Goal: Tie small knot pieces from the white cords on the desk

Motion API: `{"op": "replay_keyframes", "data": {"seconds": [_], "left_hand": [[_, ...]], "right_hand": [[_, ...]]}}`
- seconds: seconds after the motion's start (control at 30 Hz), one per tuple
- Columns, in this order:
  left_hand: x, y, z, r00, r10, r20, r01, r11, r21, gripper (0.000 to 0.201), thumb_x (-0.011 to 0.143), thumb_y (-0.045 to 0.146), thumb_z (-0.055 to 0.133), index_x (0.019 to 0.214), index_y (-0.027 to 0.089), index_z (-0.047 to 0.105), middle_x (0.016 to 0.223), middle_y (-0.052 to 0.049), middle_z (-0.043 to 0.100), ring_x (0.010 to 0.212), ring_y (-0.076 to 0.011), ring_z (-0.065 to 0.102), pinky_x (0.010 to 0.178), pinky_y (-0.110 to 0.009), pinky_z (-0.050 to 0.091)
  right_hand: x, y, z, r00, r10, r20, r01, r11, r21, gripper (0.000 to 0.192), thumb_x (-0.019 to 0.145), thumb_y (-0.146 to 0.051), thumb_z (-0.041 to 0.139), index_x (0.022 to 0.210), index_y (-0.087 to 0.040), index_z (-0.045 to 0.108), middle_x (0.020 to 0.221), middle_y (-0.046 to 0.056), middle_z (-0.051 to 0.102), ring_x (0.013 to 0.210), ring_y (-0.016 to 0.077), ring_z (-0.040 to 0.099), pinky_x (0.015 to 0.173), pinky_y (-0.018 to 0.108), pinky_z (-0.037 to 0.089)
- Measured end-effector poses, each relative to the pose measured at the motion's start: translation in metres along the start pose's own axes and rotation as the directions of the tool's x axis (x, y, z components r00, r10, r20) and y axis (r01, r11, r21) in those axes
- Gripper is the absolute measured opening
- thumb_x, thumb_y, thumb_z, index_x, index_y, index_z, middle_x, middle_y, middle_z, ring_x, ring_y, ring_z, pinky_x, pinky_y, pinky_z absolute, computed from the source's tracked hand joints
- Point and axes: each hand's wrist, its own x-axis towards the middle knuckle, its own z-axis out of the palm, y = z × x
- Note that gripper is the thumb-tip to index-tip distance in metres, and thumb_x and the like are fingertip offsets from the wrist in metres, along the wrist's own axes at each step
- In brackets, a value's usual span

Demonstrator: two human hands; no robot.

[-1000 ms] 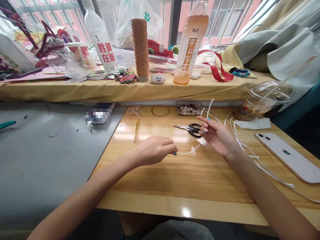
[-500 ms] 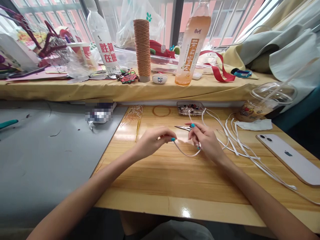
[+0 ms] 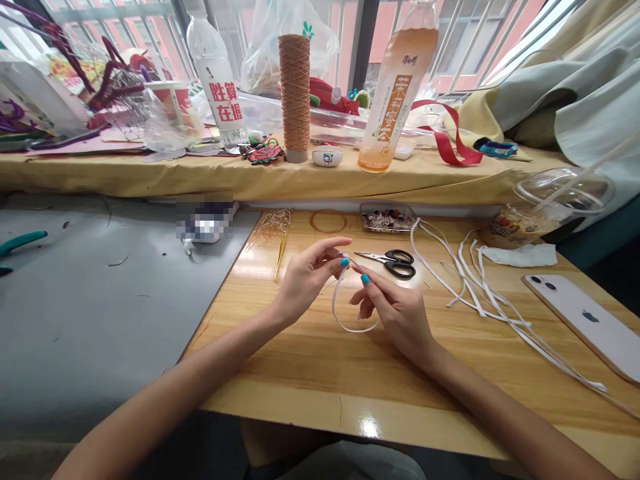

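Observation:
A short white cord (image 3: 338,319) hangs in a loop between my two hands above the wooden table (image 3: 310,360). My left hand (image 3: 307,279) pinches one end of it at the fingertips. My right hand (image 3: 395,310) pinches the other end right beside the left fingertips, so the two ends meet. Black-handled scissors (image 3: 395,261) lie just behind my right hand. A bundle of longer white cords (image 3: 470,283) trails across the table to the right.
A white phone (image 3: 590,320) lies at the right edge. Behind are a small bead tray (image 3: 389,218), a coil of copper wire (image 3: 325,222), gold tweezers (image 3: 281,257) and a domed plastic cup (image 3: 545,203). The cloth-covered sill holds a thread cone (image 3: 295,97) and two bottles.
My hands came together from apart, bringing the cord's two ends to meet so it now hangs as a loop. The long cord that my right hand held up now lies on the table.

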Motion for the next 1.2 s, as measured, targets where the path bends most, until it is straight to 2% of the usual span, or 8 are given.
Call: {"op": "replay_keyframes", "data": {"seconds": [0.17, 0.3, 0.4, 0.57, 0.8, 0.97, 1.1, 1.2], "left_hand": [[-0.003, 0.003, 0.004, 0.998, -0.057, -0.033, 0.055, 0.996, -0.076, 0.019, 0.073, 0.017, 0.056, 0.092, 0.017, 0.060, 0.068, 0.000, 0.060, 0.061, -0.0074, 0.052, 0.061, -0.021, 0.044], [-0.003, 0.004, 0.003, 0.994, -0.108, -0.023, 0.105, 0.990, -0.097, 0.018, 0.072, 0.020, 0.058, 0.089, 0.017, 0.062, 0.078, -0.002, 0.062, 0.071, -0.0096, 0.055, 0.065, -0.021, 0.044], [-0.002, 0.003, 0.003, 0.987, -0.159, 0.029, 0.162, 0.979, -0.122, 0.022, 0.071, 0.022, 0.059, 0.092, 0.018, 0.061, 0.081, -0.003, 0.062, 0.073, -0.0105, 0.055, 0.065, -0.022, 0.043], [0.001, 0.001, -0.001, 0.972, -0.204, 0.119, 0.219, 0.967, -0.131, 0.025, 0.073, 0.022, 0.056, 0.098, 0.019, 0.058, 0.081, -0.002, 0.060, 0.070, -0.0094, 0.053, 0.066, -0.024, 0.041], [0.008, 0.012, -0.009, 0.927, -0.309, 0.213, 0.303, 0.951, 0.062, 0.014, 0.076, 0.018, 0.049, 0.085, 0.015, 0.059, 0.072, 0.000, 0.055, 0.067, -0.0080, 0.048, 0.067, -0.024, 0.038], [0.015, 0.015, -0.019, 0.897, -0.368, 0.246, 0.320, 0.923, 0.215, 0.010, 0.074, 0.019, 0.051, 0.078, 0.012, 0.057, 0.070, 0.000, 0.055, 0.064, -0.0077, 0.047, 0.062, -0.022, 0.039], [0.016, 0.016, -0.027, 0.876, -0.342, 0.341, 0.216, 0.909, 0.355, 0.015, 0.074, 0.020, 0.051, 0.084, 0.014, 0.060, 0.079, -0.002, 0.059, 0.068, -0.0089, 0.050, 0.059, -0.020, 0.038], [0.015, 0.013, -0.029, 0.858, -0.311, 0.410, 0.137, 0.906, 0.402, 0.022, 0.074, 0.018, 0.047, 0.089, 0.017, 0.063, 0.082, -0.004, 0.062, 0.063, -0.0094, 0.052, 0.054, -0.020, 0.039]], "right_hand": [[-0.003, -0.003, 0.003, 0.996, -0.080, 0.038, 0.081, 0.996, -0.024, 0.035, 0.085, -0.029, 0.037, 0.110, -0.014, 0.056, 0.064, 0.001, 0.062, 0.045, 0.0079, 0.053, 0.050, 0.022, 0.046], [-0.001, -0.007, 0.002, 0.987, -0.090, 0.132, 0.092, 0.996, -0.008, 0.025, 0.082, -0.026, 0.041, 0.088, -0.015, 0.063, 0.068, 0.003, 0.061, 0.052, 0.0094, 0.054, 0.049, 0.022, 0.044], [0.002, -0.007, 0.001, 0.987, -0.032, 0.160, 0.025, 0.999, 0.046, 0.023, 0.082, -0.027, 0.042, 0.081, -0.016, 0.063, 0.063, 0.001, 0.057, 0.051, 0.0092, 0.051, 0.049, 0.022, 0.042], [0.006, 0.000, 0.000, 0.982, 0.139, 0.129, -0.168, 0.953, 0.253, 0.021, 0.080, -0.031, 0.046, 0.091, -0.016, 0.057, 0.059, -0.002, 0.053, 0.046, 0.0087, 0.049, 0.047, 0.023, 0.040], [0.013, 0.011, -0.005, 0.952, 0.287, 0.105, -0.304, 0.847, 0.436, 0.022, 0.075, -0.034, 0.053, 0.089, -0.019, 0.045, 0.056, -0.004, 0.057, 0.044, 0.0108, 0.054, 0.046, 0.023, 0.041], [0.016, 0.014, -0.006, 0.944, 0.309, 0.116, -0.330, 0.894, 0.303, 0.025, 0.073, -0.042, 0.053, 0.075, -0.017, 0.050, 0.058, -0.002, 0.057, 0.047, 0.0102, 0.053, 0.046, 0.022, 0.038], [0.016, 0.012, -0.006, 0.975, 0.218, 0.051, -0.222, 0.971, 0.084, 0.026, 0.070, -0.041, 0.056, 0.072, -0.015, 0.060, 0.063, 0.001, 0.057, 0.058, 0.0113, 0.050, 0.053, 0.023, 0.038], [0.016, 0.010, -0.007, 0.973, 0.224, 0.053, -0.228, 0.970, 0.080, 0.028, 0.070, -0.041, 0.055, 0.076, -0.015, 0.061, 0.067, 0.002, 0.057, 0.060, 0.0117, 0.049, 0.053, 0.023, 0.037]]}}
